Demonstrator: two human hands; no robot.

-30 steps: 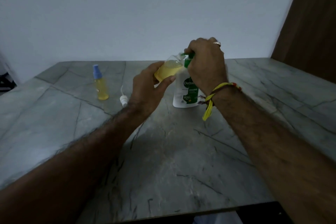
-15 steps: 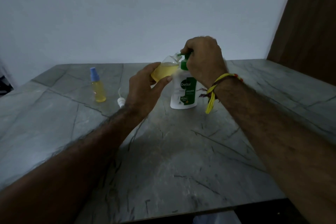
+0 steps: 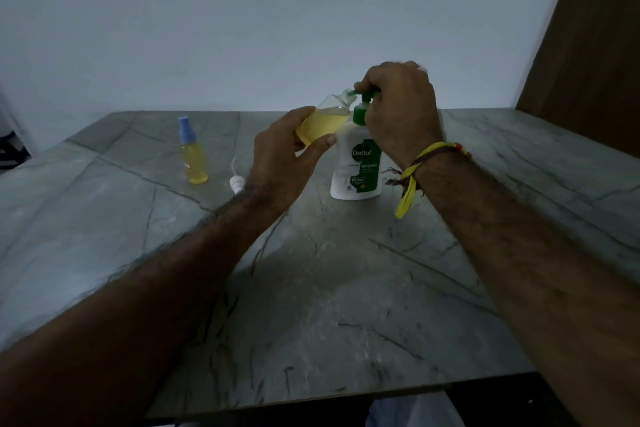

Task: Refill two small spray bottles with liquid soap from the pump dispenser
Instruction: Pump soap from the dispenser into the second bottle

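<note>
A dim room with a plain pale wall, and a grey veined stone table (image 3: 311, 305) running across the view; a brown wooden panel (image 3: 595, 45) stands at the wall's right end.

The right hand (image 3: 401, 111) sits on top of the pump dispenser (image 3: 356, 170), fingers curled down over the green pump head so that only the nozzle tip and the collar show beneath them. A yellow and dark thread band (image 3: 422, 170) is tied round that wrist, its loose ends hanging toward the table.

The left hand (image 3: 280, 159) is just left of the dispenser, raised off the table. Thumb and fingers are wrapped round the base of an open spray bottle (image 3: 325, 121), which is tilted with its bare neck pointing up and right, meeting the dispenser's nozzle. The bottle is clear and holds yellow liquid to roughly the shoulder.

The dispenser itself stands upright on the table, a white body with a green label.

Left of the dispenser, partly behind the left wrist, a white spray cap (image 3: 236, 184) with its thin dip tube lies on the table. Further left of the dispenser stands the second spray bottle (image 3: 194, 152), upright, yellow liquid inside and a blue cap on top, well apart from both hands.
</note>
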